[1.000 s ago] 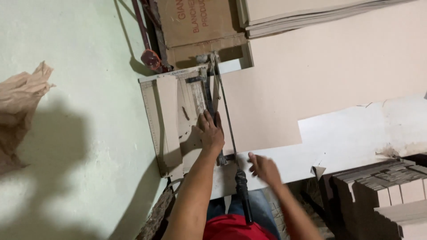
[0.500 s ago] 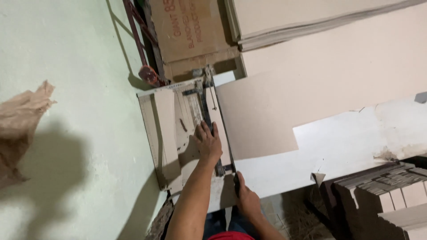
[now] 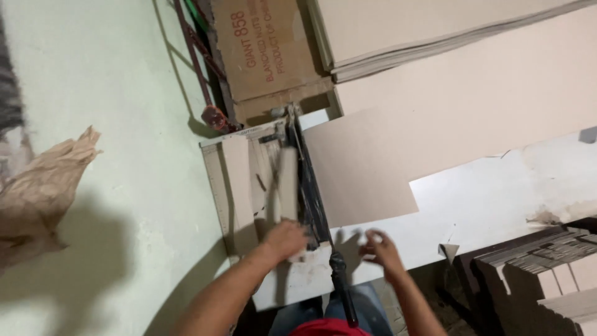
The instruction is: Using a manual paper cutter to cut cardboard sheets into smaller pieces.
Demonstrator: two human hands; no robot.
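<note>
Resting at the near end of a paper cutter (image 3: 261, 186), the left hand (image 3: 285, 239) is seen blurred, laid palm down on a narrow card strip (image 3: 287, 180) on the cutter's bed; whether the fingers are closed on the strip cannot be told. The right hand (image 3: 380, 249) is held just right of the cutter's black blade arm (image 3: 311, 193), fingers loosely spread and blurred, with nothing seen in its grasp. The arm's handle (image 3: 342, 286) is found between the two hands, its near end cut off against a red garment (image 3: 326, 328). A large brown sheet (image 3: 367, 168) is laid right of the blade on the white surface (image 3: 497, 199). Stacked sheets (image 3: 435, 31) are partly cut off at the far edge. Crumpled brown paper (image 3: 43, 193) lies at the left, and cut card stacks (image 3: 547, 267) are half hidden at the near right.
</note>
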